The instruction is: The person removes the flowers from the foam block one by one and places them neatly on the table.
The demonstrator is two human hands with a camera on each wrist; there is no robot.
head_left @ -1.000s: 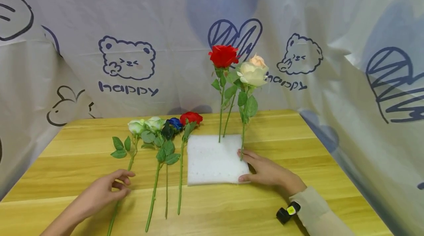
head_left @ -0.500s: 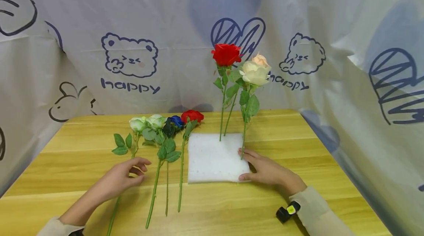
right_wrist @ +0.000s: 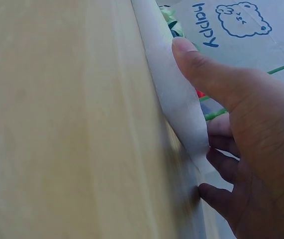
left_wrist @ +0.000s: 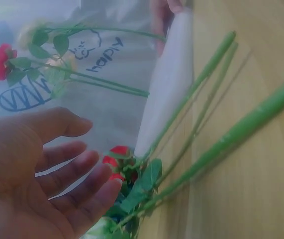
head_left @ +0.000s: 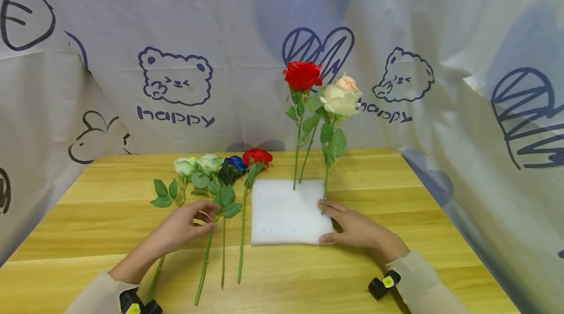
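My left hand (head_left: 187, 226) hovers over the lying flowers, its fingers loosely bent with nothing between them. Its fingertips overlap the upper stem of a pale green-white rose (head_left: 209, 163) in the head view; the left wrist view shows a gap between the hand (left_wrist: 57, 169) and the stems. My right hand (head_left: 357, 228) grips the right edge of a white foam block (head_left: 282, 213), thumb on its front corner. Upright in the block stand a red rose (head_left: 303, 76), a cream rose (head_left: 341, 101) and a peach rose (head_left: 347, 83) partly hidden behind the cream one.
Left of the block lie another pale green-white rose (head_left: 185, 167), a blue rose (head_left: 236, 163) and a second red rose (head_left: 257, 157), stems toward me. The wooden table (head_left: 282, 284) ends at a printed cloth backdrop (head_left: 246, 108).
My left hand has moved right and slightly up, from the leftmost stem to over the neighbouring green-white rose's stem. My right hand stays on the foam block.
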